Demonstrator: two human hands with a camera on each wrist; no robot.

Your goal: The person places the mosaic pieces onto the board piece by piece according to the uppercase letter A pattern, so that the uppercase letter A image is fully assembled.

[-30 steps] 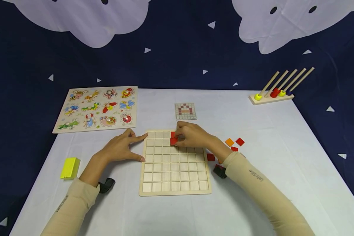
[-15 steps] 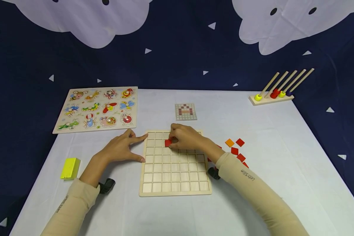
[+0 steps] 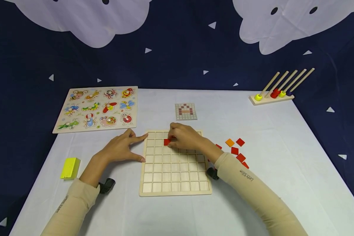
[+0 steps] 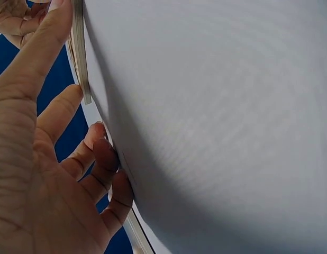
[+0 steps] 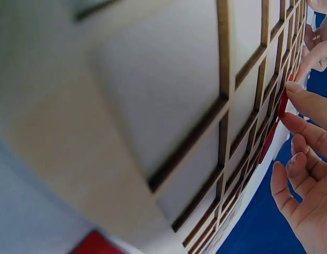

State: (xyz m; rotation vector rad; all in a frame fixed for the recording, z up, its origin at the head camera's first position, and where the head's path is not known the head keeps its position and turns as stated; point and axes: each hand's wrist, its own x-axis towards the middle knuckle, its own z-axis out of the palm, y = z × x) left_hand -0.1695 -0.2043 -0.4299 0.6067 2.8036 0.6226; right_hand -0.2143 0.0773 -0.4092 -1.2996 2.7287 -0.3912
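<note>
Head view: left hand (image 3: 120, 147), fingers apart, likely steadies the grid board (image 3: 175, 167) from its left edge. Right hand (image 3: 184, 137) pinches a red tile (image 3: 167, 142) at the board's far rows.

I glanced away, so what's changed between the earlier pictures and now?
The right hand has shifted slightly left over the grid board, carrying the pinched red tile with it. Nothing was visibly newly grasped or let go. The left hand stayed at the board's left edge; the puzzle and yellow block stayed put.
</note>
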